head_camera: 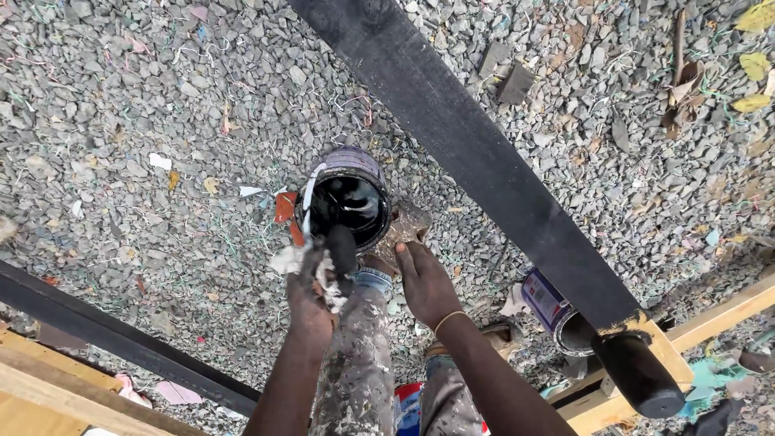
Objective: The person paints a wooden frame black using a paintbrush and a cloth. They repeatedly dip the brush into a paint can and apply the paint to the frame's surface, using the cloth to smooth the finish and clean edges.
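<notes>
Landmark: open paint can (pixel 349 203), lying tilted on the gravel (pixel 161 121), its mouth turned toward the camera and the inside coated glossy black.

Black bar, lower left (pixel 121 343): a dark painted length is seen well left of and below the can, running diagonally across pale wooden planks (pixel 32 387).

Orange scrap (pixel 284 207): a small orange piece is set just left of the can's rim, touching or nearly so.

Left hand (pixel 311 295): placed directly below the can's mouth; the fingers are closed around a white rag (pixel 292 258) and a dark stubby applicator (pixel 342 249), both pinched together in the fist.

Applicator axis: its long axis is pointed up from the fist toward the can's opening, the dark tip lying at the lower rim; whether it is inside cannot be told.

Right hand (pixel 426 282): placed below and right of the can, fingers extended and laid against the can's lower right side near a rusty lid-like piece (pixel 406 228); nothing is enclosed by it.

Nearer hand: the left is nearer the opening, the right nearer the can's wall.

Black beam (pixel 476 153): a broad painted plank is passed diagonally above and right of the can.

Second can (pixel 557 311): lying well to the right of the landmark, beneath the beam's lower end.
</notes>
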